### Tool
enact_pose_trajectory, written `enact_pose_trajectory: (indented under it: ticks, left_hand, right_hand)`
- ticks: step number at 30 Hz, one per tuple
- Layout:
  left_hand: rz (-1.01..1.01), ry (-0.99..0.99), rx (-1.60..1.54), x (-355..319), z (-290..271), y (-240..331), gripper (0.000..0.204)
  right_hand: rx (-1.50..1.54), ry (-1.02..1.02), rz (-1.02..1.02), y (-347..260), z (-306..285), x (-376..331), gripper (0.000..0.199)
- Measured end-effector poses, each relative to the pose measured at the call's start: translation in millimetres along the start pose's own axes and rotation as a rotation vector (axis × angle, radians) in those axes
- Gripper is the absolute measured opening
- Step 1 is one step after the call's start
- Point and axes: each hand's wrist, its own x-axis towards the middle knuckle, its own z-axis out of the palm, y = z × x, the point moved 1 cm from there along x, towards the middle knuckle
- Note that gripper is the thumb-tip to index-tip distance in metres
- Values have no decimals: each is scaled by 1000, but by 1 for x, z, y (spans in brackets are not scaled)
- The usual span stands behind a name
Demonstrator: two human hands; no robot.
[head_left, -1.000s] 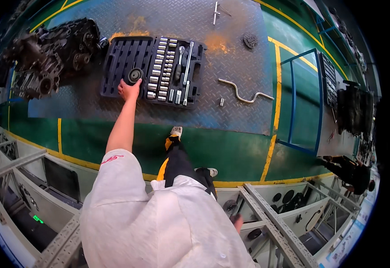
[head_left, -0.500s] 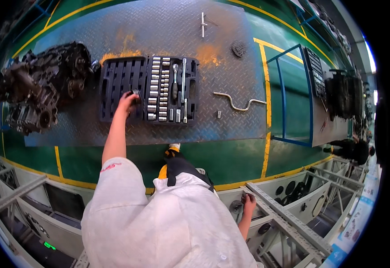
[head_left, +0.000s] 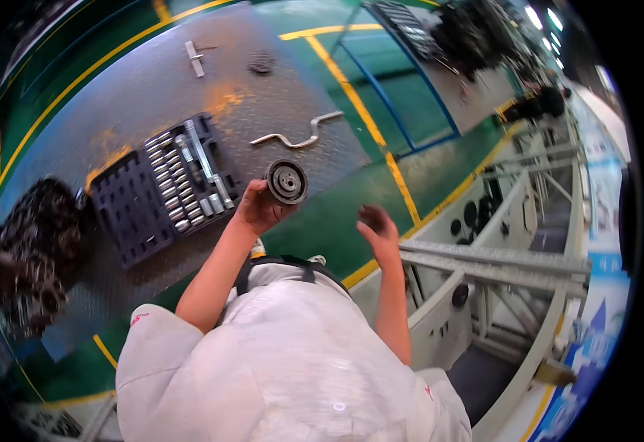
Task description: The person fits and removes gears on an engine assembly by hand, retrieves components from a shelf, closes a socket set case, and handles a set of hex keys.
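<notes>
My left hand point(head_left: 258, 211) grips a dark round pulley point(head_left: 287, 182) by its edge. Its face, with a ringed hub in the middle, is turned up. To the right of it, my right hand point(head_left: 379, 230) is raised, thumb apart from the curled fingers; nothing plainly shows in it, though the fingertips look dark and blurred. Left of the pulley lies an opened black socket set case point(head_left: 132, 214) with rows of silver sockets point(head_left: 167, 177), a ratchet point(head_left: 184, 149) and extension bars.
The case lies on a worn steel plate table point(head_left: 145, 88) with a bent metal crank handle point(head_left: 300, 140), a T-shaped metal bar point(head_left: 194, 59) and a dark, coiled-looking piece point(head_left: 260, 62). An engine point(head_left: 31, 258) sits at left. Grey metal framing point(head_left: 484, 258) stands at right.
My view has turned right. My left hand has left the case lid and come toward my right hand, a dark round part in it. My right hand has risen from beside the framing.
</notes>
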Motion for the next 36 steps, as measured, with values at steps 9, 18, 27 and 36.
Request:
enact_pose_trajectory:
  ticks: [9, 18, 27, 36]
  left_hand:
    - [-325, 328, 558, 97, 90, -131, 42]
    - [-591, 252, 1066, 170, 114, -201, 76]
    - [-473, 454, 1139, 178, 71, -270, 65]
    - [-366, 640, 1042, 190, 50, -293, 58]
  right_hand:
    - [87, -70, -261, -59, -54, 1, 85]
    - [1574, 116, -208, -10, -192, -21, 52]
    - [1922, 74, -282, 8, -320, -42, 48]
    - [2081, 235, -201, 36, -382, -58, 56]
